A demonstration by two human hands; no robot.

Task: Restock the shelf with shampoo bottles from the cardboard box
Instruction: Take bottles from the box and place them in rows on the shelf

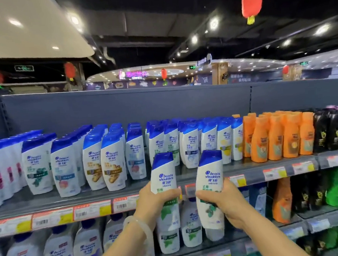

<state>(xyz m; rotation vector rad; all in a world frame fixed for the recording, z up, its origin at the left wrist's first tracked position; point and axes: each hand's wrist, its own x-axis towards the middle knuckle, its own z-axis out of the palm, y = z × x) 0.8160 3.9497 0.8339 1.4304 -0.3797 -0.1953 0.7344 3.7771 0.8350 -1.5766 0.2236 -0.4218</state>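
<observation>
Bright ceiling spots (213,23) w/ glare, wide-angle warp, edges blurry.

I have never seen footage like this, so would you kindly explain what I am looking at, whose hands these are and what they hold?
There is no machine here: a person wears a wide-angle camera on the head, so the single picture looks forward and down over their own arms. The left hand grips one white shampoo bottle with a blue cap, and the right hand grips a second like it, both upright before a shop shelf. That shelf carries rows of similar bottles, then orange bottles and dark ones further right. The cardboard box is not in view.
</observation>
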